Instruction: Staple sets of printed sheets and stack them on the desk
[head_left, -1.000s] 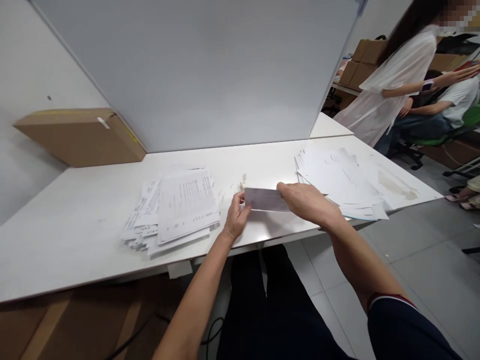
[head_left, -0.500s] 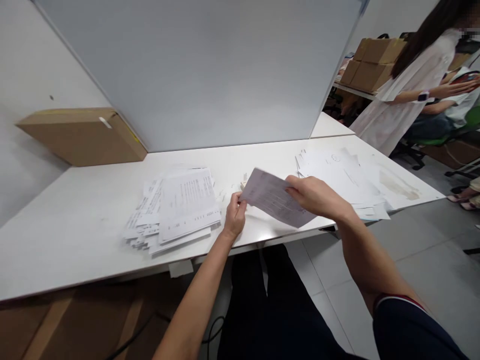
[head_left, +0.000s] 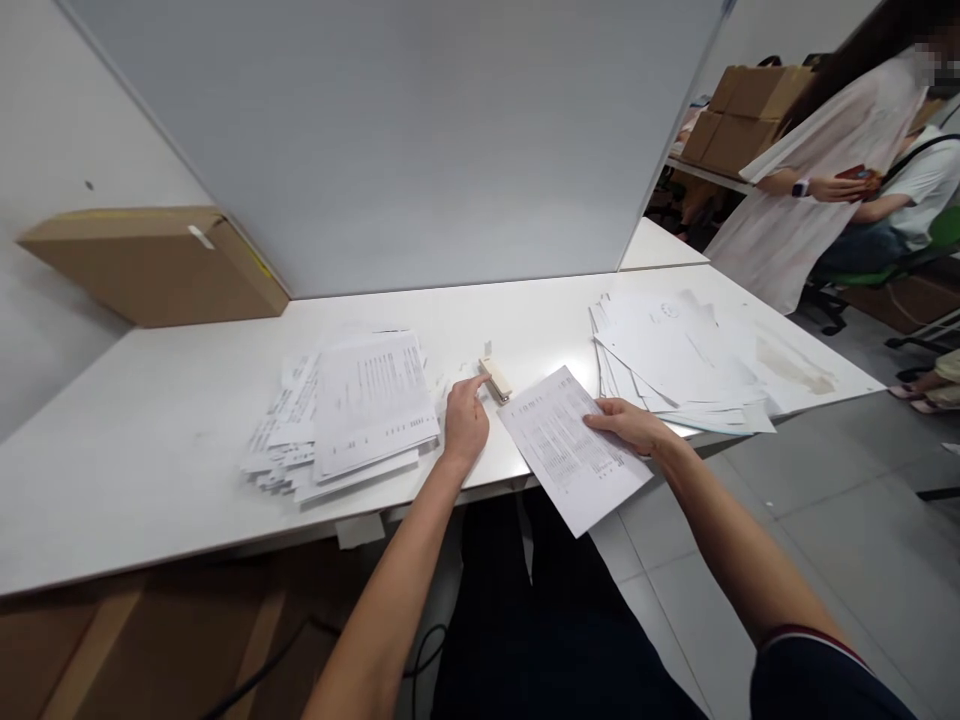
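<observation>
Two bare hands work in front of us: with our right hand (head_left: 630, 425) we pinch a white rectangular printed sheet of paper (head_left: 568, 452) by its right-hand edge, thumb on top and fingers closed underneath. Whether one leaf or several lie in that pinch, we cannot tell. Our left hand (head_left: 466, 425) is half curled and grips nothing that we can see; its index finger reaches out to the small cream-coloured oblong stapler (head_left: 496, 381), at or just over its side. The sheet slants across the front edge of the white smooth-topped table (head_left: 180, 430), its near corner out past the edge and its left corner right beside the stapler's near end; we cannot make out whether paper sits inside the mouth.

We judge the paper very light, limp and easily creased, so a flat pinch well in from the edge suits it, and a second hold near the left corner would keep it from sagging. The stapler looks hard, fairly light and apt to skid on the glossy top; we would best take it around the middle of its body, clear of the mouth. The white loose paper stacks to the left (head_left: 375, 410) and right (head_left: 679, 350) look likely to slide if brushed.
</observation>
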